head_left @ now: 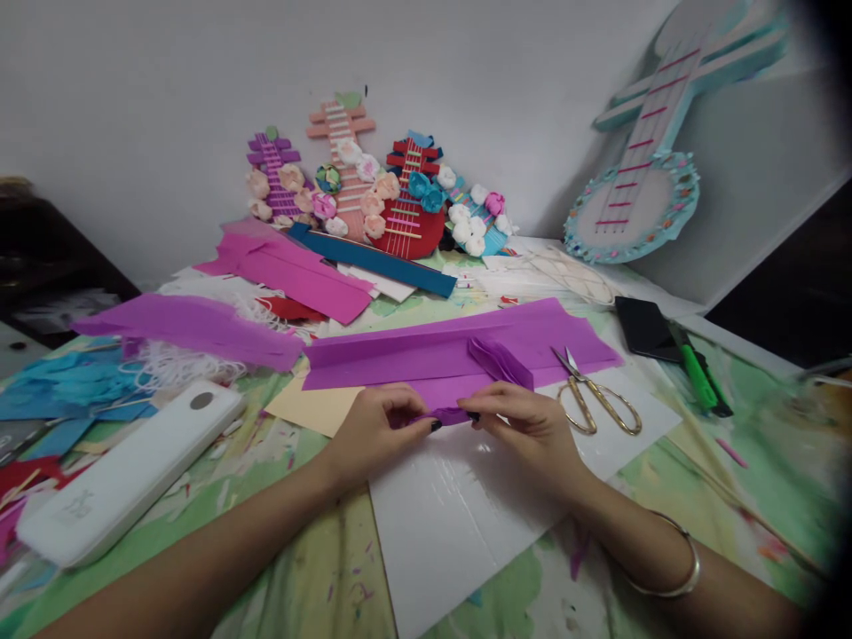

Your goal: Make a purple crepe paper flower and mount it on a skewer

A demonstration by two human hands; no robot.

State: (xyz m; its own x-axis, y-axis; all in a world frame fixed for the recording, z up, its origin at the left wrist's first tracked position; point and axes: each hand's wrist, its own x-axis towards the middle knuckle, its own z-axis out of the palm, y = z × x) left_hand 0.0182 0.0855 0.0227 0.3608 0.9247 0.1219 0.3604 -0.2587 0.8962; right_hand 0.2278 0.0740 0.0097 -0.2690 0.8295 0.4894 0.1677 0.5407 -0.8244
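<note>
Between my two hands is a small piece of purple crepe paper (pixel 450 415), pinched at both ends over a white sheet (pixel 459 524). My left hand (pixel 381 426) grips its left end with thumb and fingers. At the other end, the fingertips of my right hand (pixel 529 430) close on it. Just behind lies a long purple crepe strip (pixel 399 351), with a folded purple piece (pixel 499 362) on top. Gold-handled scissors (pixel 592 390) rest to the right of my right hand, blades slightly apart.
A white oblong device (pixel 133 470) lies at left near blue paper scraps (pixel 86 382). Magenta paper (pixel 293 275) and a dark blue strip (pixel 373 257) lie behind. Paper-flowered craft instruments (pixel 406 231) lean against the wall. A black phone (pixel 645 327) and green cutter (pixel 698 374) lie right.
</note>
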